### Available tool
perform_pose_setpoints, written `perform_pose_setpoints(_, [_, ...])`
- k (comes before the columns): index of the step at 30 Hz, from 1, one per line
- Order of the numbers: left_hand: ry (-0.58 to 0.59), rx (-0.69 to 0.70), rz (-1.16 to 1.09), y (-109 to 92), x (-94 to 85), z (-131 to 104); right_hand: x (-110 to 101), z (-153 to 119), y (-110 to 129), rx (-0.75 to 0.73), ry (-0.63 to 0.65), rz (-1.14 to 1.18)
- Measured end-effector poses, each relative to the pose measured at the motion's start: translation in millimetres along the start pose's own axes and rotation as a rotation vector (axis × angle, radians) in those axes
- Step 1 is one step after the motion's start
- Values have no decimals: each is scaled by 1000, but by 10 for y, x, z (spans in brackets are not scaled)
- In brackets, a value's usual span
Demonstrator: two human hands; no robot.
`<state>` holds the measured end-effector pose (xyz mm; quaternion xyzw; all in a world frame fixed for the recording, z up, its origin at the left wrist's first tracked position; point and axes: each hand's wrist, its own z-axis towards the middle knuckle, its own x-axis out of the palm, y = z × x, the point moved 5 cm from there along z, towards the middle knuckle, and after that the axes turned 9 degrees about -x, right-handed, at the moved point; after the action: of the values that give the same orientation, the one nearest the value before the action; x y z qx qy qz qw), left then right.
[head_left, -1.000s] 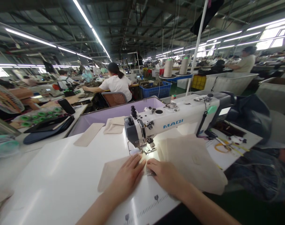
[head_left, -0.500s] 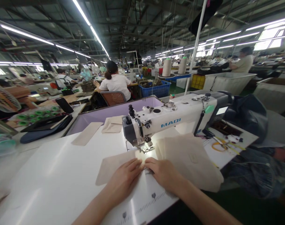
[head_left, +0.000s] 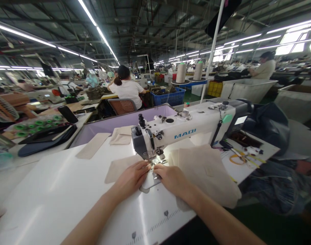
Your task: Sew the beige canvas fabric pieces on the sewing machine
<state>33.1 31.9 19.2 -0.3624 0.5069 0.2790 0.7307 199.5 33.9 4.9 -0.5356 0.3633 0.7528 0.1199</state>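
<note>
Currently, the step in hand appears to be feeding/aligning the beige cloth pc. [head_left: 117, 168] at the sewing m/c [head_left: 187, 127]. Cloth pos.: flat on the white table [head_left: 65, 194], left of the lit presser-foot area [head_left: 159, 161], w/ its right end partly hidden by the left hand [head_left: 131, 177].

Grip: left-hand fingers lie nearly together, pressed down on the cloth. Right hand [head_left: 172, 177] has its fingers bent in just near of the foot; cannot tell if they pinch cloth.

Next move (judgement): calls for light, even guidance, edge aligned, cloth flat, fingertips clear of the needle.

Appearance: cloth pc. is thin, plain, matte, w/ a rounded near left corner; no large creases visible. Stitch detail n/a, too small to tell. Similar beige cloth [head_left: 200, 165] lies right of the foot, layered, w/ a small squarish patch visible on top.
</note>
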Motion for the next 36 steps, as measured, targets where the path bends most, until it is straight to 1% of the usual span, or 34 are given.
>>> perform_pose_setpoints(4, [-11, -32, -6, 52, -9, 53, -15, -30, 23, -1, -7, -2])
perform_pose_setpoints(10, [-65, -42, 9, 28, 22, 6, -4, -124, 75, 39, -46, 27])
perform_pose_setpoints(16, [-24, -56, 23, 40, 33, 5, 40, -135, 53, 45, -49, 38])
perform_pose_setpoints(23, [-38, -43, 25, 22, 5, 30, 36, -136, 52, 42, -53, 42])
perform_pose_setpoints(31, [-33, -47, 94, 98, 60, 9, 38, -130, 51, 57, -50, 53])
perform_pose_setpoints(34, [-22, -114, 164, 11, 47, -15, 34, -145, 45, 81, -54, 69])
perform_pose_setpoints(36, [8, -181, 193, -123, 46, -56, 33, -182, 47, 94, -67, 79])
